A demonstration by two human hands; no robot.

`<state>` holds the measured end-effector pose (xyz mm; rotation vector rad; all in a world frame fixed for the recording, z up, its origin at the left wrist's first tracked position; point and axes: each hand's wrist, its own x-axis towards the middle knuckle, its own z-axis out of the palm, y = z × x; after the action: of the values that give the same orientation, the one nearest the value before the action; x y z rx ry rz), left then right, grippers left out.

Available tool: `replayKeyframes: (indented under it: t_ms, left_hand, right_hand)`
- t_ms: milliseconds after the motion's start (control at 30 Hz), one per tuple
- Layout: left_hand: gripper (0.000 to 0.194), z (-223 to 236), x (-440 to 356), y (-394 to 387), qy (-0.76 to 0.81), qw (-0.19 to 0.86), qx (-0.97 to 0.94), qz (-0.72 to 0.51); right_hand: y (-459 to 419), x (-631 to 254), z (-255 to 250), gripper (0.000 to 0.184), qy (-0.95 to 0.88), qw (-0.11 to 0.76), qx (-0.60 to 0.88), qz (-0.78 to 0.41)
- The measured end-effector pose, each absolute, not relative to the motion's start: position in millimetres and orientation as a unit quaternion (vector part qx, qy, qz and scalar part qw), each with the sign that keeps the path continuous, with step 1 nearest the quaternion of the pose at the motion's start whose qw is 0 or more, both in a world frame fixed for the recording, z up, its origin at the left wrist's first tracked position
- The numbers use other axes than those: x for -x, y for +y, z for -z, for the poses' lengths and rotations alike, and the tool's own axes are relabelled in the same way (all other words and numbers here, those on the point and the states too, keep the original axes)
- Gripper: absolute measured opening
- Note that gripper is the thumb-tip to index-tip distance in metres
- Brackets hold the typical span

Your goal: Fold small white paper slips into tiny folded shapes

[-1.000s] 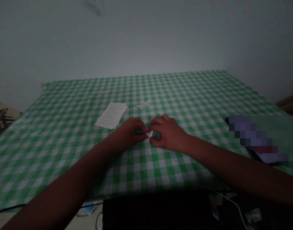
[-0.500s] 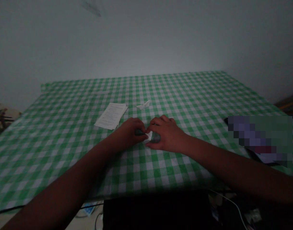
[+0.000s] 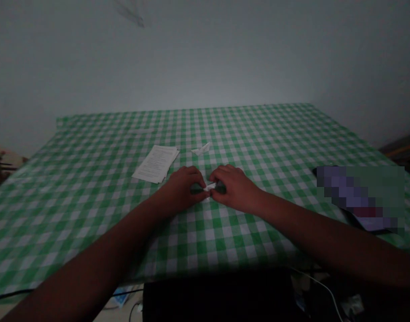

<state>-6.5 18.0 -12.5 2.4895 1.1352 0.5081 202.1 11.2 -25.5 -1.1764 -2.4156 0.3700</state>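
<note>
A small folded piece of white paper (image 3: 209, 187) sits between my two hands, low over the table. My left hand (image 3: 183, 187) pinches its left side between thumb and fingers. From the right, my right hand (image 3: 234, 187) is closed on the paper's other side, thumb towards me. The fingers cover much of the paper, so its full shape is hidden. Beyond the hands lies a small folded paper shape (image 3: 201, 149) with a raised point. A stack of printed paper sheets (image 3: 156, 164) rests left of it, just past my left hand.
The table has a green and white checked cloth (image 3: 258, 134). To the right lies a dark-edged device (image 3: 362, 205), mostly blurred out by pixels. A wall (image 3: 205, 53) stands behind the table. Black cable (image 3: 13, 294) runs at the near left edge; a white cable (image 3: 320, 284) hangs below.
My right hand's fingers have drawn in closer on the small paper, and its thumb has moved up to it. The paper's visible part looks flatter now. The left hand keeps its pinch.
</note>
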Motion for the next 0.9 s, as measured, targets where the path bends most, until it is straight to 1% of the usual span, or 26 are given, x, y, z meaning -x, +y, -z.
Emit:
replayKeyframes:
  t_ms: [167, 667, 800, 900]
  left_hand:
    - [0.012, 15, 6, 18, 0.418, 0.17, -0.877, -0.166]
    - [0.015, 14, 7, 18, 0.422, 0.19, -0.871, -0.165]
    - [0.016, 13, 7, 17, 0.428, 0.193, -0.867, -0.168]
    - [0.016, 14, 7, 17, 0.426, 0.192, -0.868, -0.172]
  right_hand:
    - [9, -197, 26, 0.021, -0.851, 0.219, 0.461, -0.124]
    - [20, -204, 28, 0.012, -0.821, 0.236, 0.51, -0.098]
    - [28, -212, 26, 0.008, -0.803, 0.251, 0.526, -0.123]
    - [29, -214, 24, 0.005, -0.804, 0.266, 0.509, -0.155]
